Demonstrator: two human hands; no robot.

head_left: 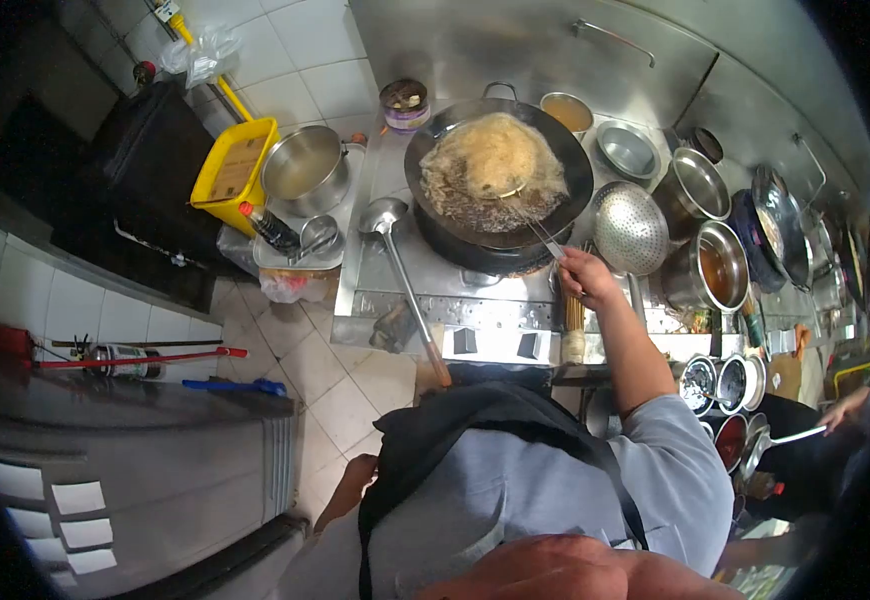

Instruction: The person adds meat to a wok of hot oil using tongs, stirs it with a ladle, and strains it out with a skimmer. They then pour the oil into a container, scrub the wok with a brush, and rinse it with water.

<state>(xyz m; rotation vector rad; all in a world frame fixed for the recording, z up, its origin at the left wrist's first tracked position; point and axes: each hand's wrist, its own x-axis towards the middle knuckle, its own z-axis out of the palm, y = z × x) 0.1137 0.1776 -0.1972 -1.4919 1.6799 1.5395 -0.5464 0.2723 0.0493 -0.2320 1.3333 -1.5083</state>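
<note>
My right hand (587, 278) is closed around the metal handle of a skimmer (545, 238), whose far end reaches into a large black wok (583, 190). Pale golden froth and bubbling oil (495, 150) fill the wok and hide most of the skimmer's head. My left hand (358, 472) hangs low beside my black apron, away from the stove; its fingers are mostly hidden. To the wok's left, a long ladle (405, 275) with a wooden grip lies across the stove edge. A perforated metal strainer (631, 228) rests to the wok's right.
Left of the stove stand a steel pot (305, 172), a yellow bin (210, 190) and a dark-bottled sauce (273, 232). At right are steel pots (717, 262) and a metal bowl (627, 150). A bamboo brush (574, 325) sits at the front edge. Another person's hand (845, 410) holds a ladle at far right.
</note>
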